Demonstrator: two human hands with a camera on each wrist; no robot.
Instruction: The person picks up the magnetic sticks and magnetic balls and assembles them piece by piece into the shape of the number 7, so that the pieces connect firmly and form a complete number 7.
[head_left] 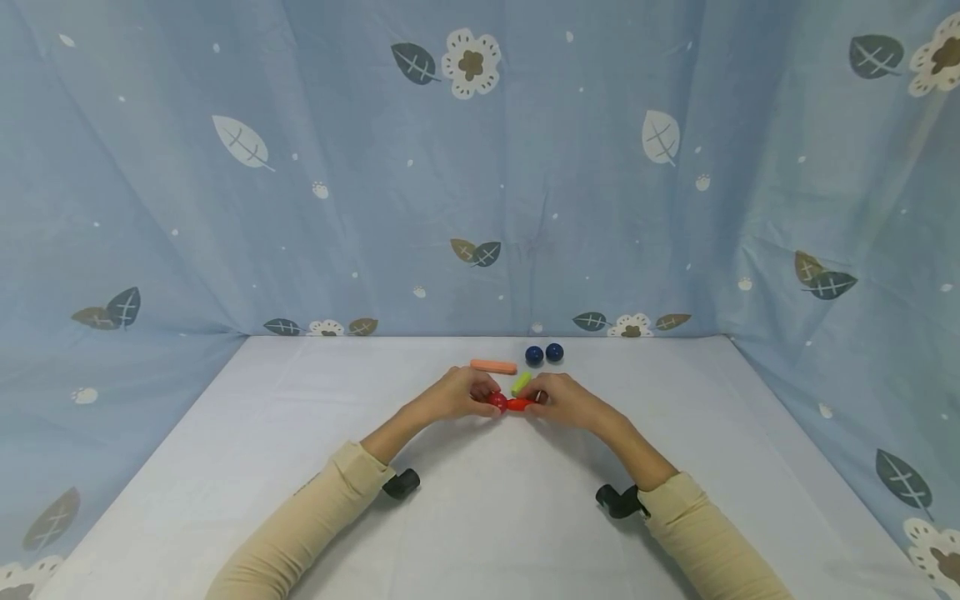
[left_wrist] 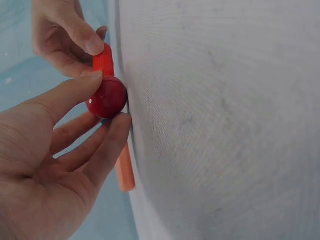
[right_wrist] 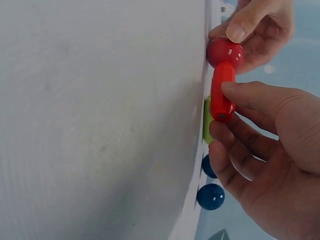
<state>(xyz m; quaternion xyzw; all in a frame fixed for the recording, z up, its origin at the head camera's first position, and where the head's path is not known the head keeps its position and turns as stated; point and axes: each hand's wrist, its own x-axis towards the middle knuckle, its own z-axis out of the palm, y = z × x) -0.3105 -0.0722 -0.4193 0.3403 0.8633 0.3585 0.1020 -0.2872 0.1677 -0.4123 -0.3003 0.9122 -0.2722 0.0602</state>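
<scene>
Between thumb and fingers my left hand [head_left: 457, 393] pinches a glossy red ball [left_wrist: 107, 97]. My right hand [head_left: 565, 399] pinches a short bright red rod [right_wrist: 223, 95] by its sides. One end of the rod meets the ball, and the two form a line low over the white table, as both wrist views show. A small dark spot marks the rod's free end in the right wrist view. Just behind the rod lies a yellow-green rod [head_left: 521, 383], close to the right fingertips. An orange rod [head_left: 493, 367] lies beyond the left hand.
Two dark blue balls [head_left: 534, 356] sit side by side toward the back of the white table [head_left: 480, 517]. A blue curtain with leaves and flowers [head_left: 480, 167] rises along the back edge and both sides. Black wrist-worn devices [head_left: 402, 484] project inward from the sleeves.
</scene>
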